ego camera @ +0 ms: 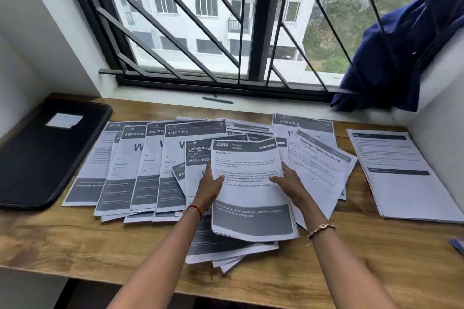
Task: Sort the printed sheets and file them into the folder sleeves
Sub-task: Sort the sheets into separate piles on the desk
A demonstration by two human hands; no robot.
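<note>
Bare left hand (209, 183) and right hand (288, 182) grip a stack (251, 208) headed "2384", "Wash Cups", beside a "BALCONY 3" sheet (175, 150).

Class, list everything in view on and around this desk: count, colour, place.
Desk: one, brown wood, below the window.
Folder: one, black, left on desk.
Spread sheets: many, white and grey, overlapping across desk's middle.
Side stack: one, white, right on desk.
Pen: one, green, on window sill.
Cloth: one, blue, at window's right.
Held sheaf: one, white and grey, over the spread.
Left hand: grips sheaf's left edge.
Right hand: grips sheaf's right edge.
</note>
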